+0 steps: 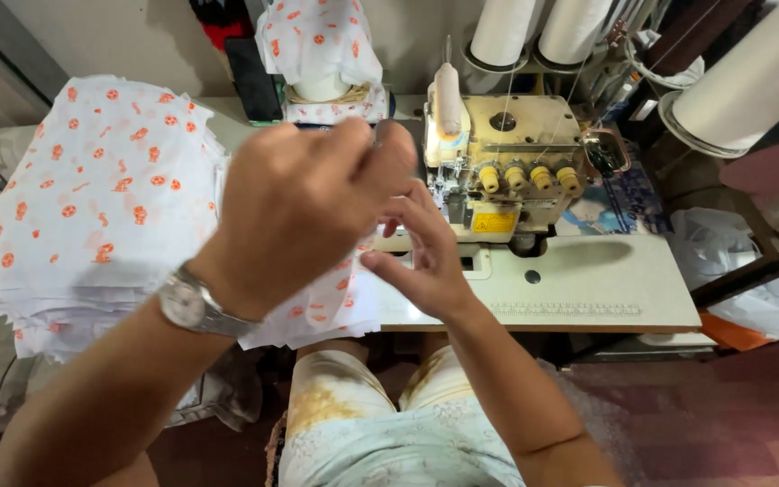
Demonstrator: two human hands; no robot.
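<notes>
My left hand (pixel 304 203) is raised close to the camera, fingers pinched together, with a small metal tool tip just visible at the fingertips (pixel 378 133); a watch (pixel 193 304) is on that wrist. My right hand (pixel 426 252) is held just below it, fingers spread, near the front of the overlock sewing machine (pixel 516 171). White cloth with orange prints (pixel 340 302) lies under both hands on the machine table (pixel 588 289). What the left fingers pinch is mostly hidden.
A tall stack of the same printed cloth (pixel 101 207) lies at the left. Large white thread cones (pixel 741 86) and spools (pixel 538 32) stand behind the machine. Plastic bags (pixel 750 271) sit at the right. More printed cloth (pixel 317 41) is draped at the back.
</notes>
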